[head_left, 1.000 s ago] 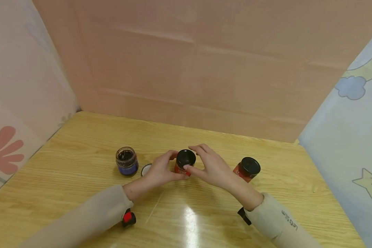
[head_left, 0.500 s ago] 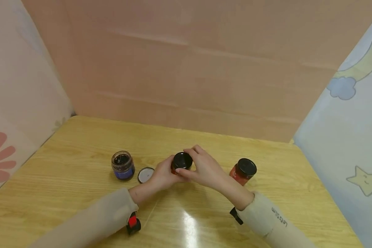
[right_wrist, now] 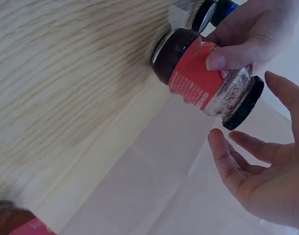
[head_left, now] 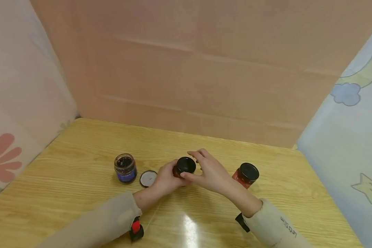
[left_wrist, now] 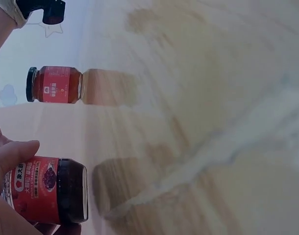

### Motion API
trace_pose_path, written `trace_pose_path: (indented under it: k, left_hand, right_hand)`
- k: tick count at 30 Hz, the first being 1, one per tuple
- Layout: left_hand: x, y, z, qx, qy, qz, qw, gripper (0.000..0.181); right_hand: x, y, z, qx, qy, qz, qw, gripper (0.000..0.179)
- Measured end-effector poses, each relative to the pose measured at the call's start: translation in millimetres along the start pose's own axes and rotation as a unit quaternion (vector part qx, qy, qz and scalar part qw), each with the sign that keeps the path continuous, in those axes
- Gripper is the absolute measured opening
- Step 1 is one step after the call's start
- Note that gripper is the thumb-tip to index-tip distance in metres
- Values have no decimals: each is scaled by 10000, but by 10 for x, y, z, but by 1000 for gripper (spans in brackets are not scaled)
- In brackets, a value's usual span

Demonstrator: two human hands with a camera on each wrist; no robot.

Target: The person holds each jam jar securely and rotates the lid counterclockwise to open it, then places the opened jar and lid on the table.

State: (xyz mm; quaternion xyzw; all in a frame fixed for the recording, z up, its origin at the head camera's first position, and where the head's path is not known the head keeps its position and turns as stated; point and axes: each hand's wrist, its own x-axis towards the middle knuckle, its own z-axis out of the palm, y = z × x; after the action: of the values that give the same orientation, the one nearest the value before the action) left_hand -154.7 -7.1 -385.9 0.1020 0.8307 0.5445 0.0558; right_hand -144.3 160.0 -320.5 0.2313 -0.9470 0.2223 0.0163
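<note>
My left hand (head_left: 166, 179) grips the body of a red-labelled jam jar (left_wrist: 37, 196), with the thumb across the label. The jar is upright, its black lid (head_left: 186, 165) on top, and its base looks slightly above the tabletop in the left wrist view. My right hand (head_left: 212, 174) is beside the lid with its fingers spread. In the right wrist view its fingertips (right_wrist: 217, 137) stand apart from the lid. Left of the hands lie a loose lid (head_left: 148, 178), pale inside up, and a lidless blue-labelled jar (head_left: 125, 168) with dark contents.
A second red-labelled jar (head_left: 245, 175) with a black lid stands to the right, close to my right forearm. The wooden table (head_left: 96, 141) is bounded by a brown sheet (head_left: 186, 75) at the back and printed sheets at both sides.
Half a second ago my right fingers were on the lid's rim; now they have spread off it. My left hand keeps its grip on the jar. The head view has shifted slightly.
</note>
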Motion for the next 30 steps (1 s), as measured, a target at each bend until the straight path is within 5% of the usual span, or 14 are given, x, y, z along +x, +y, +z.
trace_pose_path:
  k: [12, 20, 30]
  left_hand:
    - [-95, 62, -95, 276, 218, 375, 9987, 55]
    - [-155, 106, -121, 791, 85, 644, 9948, 55]
    - [-237, 219, -162, 2168, 349, 1432, 9650, 51]
  right_hand:
    - [-102, 52, -47, 408, 33, -623, 9972, 73]
    - [-143, 37, -28, 766, -28, -388, 9963, 65]
    - [-137, 18, -21, 1216, -152, 28, 9925, 48]
